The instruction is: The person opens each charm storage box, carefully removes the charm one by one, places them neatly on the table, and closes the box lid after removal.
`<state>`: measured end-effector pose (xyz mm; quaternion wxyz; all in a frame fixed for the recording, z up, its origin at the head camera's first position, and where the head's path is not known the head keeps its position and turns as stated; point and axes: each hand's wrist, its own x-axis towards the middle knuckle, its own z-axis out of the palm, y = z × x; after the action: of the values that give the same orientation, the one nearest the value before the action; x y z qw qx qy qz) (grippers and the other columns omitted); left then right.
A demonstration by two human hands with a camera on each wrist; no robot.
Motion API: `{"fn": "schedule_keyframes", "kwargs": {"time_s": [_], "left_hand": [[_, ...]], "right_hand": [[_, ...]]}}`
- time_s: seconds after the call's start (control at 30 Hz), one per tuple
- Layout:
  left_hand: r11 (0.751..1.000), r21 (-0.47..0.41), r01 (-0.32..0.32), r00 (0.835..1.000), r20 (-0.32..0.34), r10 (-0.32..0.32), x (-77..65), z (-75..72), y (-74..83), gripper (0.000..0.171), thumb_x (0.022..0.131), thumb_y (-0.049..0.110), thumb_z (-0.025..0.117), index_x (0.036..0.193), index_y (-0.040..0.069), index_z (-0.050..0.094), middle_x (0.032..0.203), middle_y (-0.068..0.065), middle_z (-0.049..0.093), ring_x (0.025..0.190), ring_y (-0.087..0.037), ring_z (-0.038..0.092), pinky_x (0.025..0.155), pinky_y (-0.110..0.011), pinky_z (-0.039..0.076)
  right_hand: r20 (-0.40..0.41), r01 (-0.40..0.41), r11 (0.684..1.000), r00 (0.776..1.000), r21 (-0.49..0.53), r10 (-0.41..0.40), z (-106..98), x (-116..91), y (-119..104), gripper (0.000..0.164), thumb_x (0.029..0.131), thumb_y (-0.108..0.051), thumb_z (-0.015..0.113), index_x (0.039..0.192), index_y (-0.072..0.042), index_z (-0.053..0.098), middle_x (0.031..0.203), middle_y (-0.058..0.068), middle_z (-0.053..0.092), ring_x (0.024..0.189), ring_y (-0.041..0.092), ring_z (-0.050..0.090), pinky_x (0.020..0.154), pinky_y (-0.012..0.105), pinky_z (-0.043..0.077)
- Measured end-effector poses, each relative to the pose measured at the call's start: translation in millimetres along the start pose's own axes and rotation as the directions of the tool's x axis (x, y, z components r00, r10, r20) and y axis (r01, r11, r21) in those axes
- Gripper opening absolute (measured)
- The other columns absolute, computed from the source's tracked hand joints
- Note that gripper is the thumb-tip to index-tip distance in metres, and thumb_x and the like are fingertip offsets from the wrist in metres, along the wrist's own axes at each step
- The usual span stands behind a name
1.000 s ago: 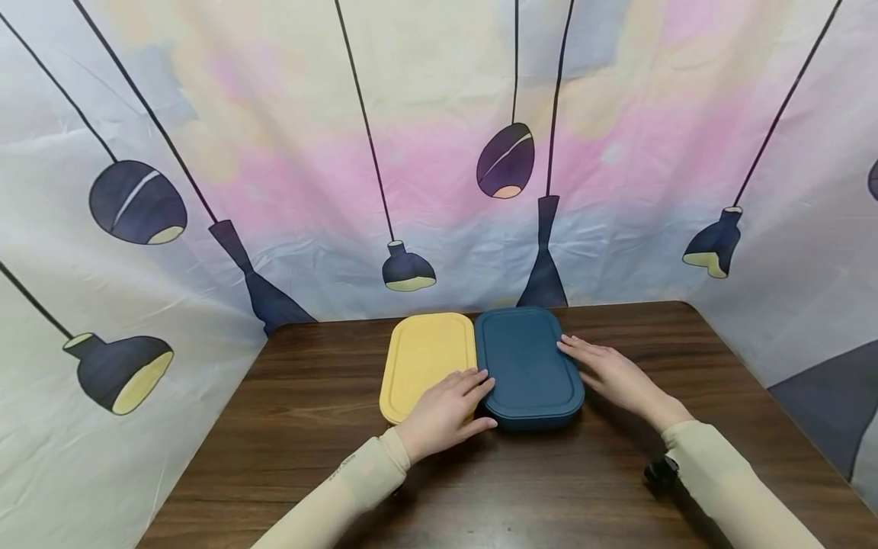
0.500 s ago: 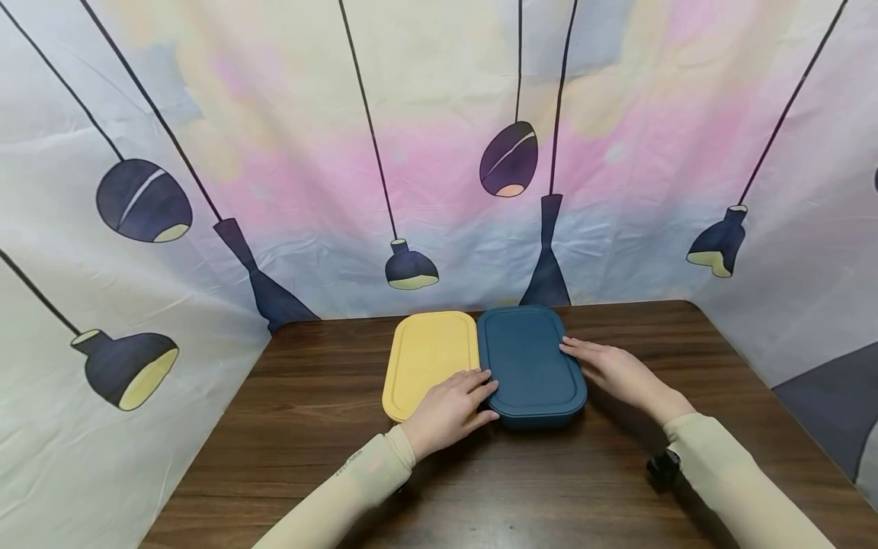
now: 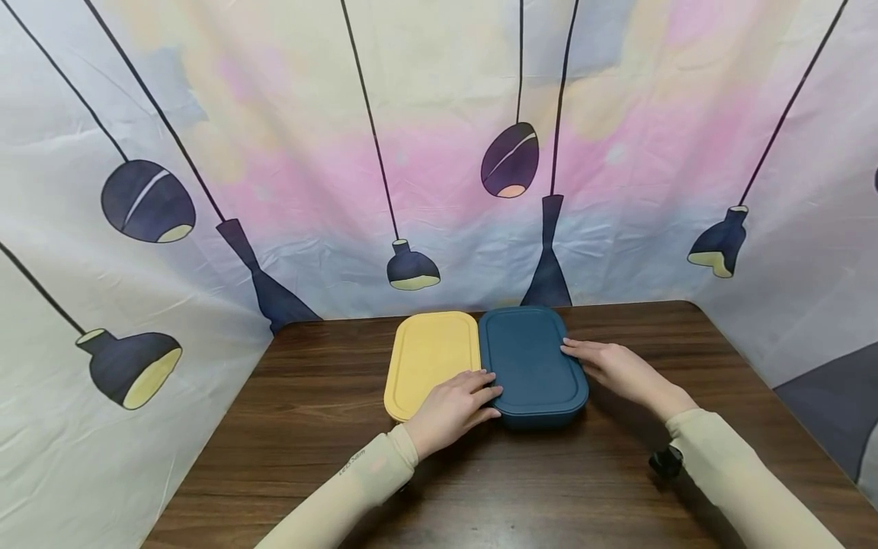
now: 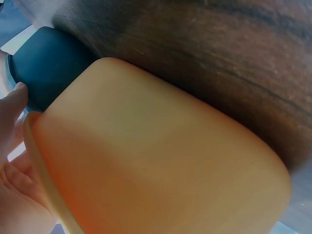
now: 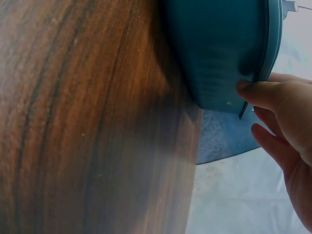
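Observation:
In the head view, a dark blue lidded food container [image 3: 531, 362] lies close against the right side of a yellow lidded one [image 3: 432, 354]. My left hand [image 3: 449, 412] reaches over the yellow container's near right corner, its extended fingertips at the left edge of the blue lid. Its thumb lies by the blue container's near left corner. On the other side, my right hand [image 3: 620, 374] touches the right edge of the blue container. The right wrist view has one fingertip [image 5: 246, 87] on its side wall, just below the lid rim.
Both containers stand near the back edge of a dark wood-grain table [image 3: 329, 381]. Right behind it hangs a pastel cloth [image 3: 309, 152] printed with dark lamps. A small black device [image 3: 665, 461] sits below my right wrist.
The whole view has shifted slightly, carrying containers and hands a little to the right in the frame. Both hands keep the same places against the containers.

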<state>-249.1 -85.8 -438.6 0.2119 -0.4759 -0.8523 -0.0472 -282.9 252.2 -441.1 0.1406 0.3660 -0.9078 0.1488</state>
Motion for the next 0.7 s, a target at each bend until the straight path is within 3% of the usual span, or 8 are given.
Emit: {"fn": "schedule_keyframes", "kwargs": {"time_s": [0.23,0.7], "left_hand": [[1.0,-0.015,-0.009,0.999,-0.031,0.008,1.3,0.0,-1.0,0.039,0.092,0.04,0.056,0.121,0.015,0.063,0.127,-0.007,0.056,0.12,-0.018,0.049,0.098,-0.03,0.039],[0.999,-0.041,-0.024,0.99,-0.142,0.018,11.3,-8.0,-4.3,0.033,0.094,0.031,0.056,0.12,0.012,0.063,0.123,-0.006,0.058,0.117,-0.017,0.052,0.094,-0.027,0.042]], "right_hand": [[0.032,-0.013,1.0,0.999,-0.006,0.013,-4,0,2,0.047,0.086,-0.007,0.066,0.131,-0.009,0.055,0.136,0.01,0.048,0.114,0.025,0.053,0.082,0.036,0.05],[-0.026,-0.006,1.0,1.0,-0.001,0.005,-10,1,4,0.047,0.085,-0.003,0.066,0.131,-0.007,0.055,0.133,0.011,0.051,0.116,0.027,0.052,0.085,0.04,0.048]]}}
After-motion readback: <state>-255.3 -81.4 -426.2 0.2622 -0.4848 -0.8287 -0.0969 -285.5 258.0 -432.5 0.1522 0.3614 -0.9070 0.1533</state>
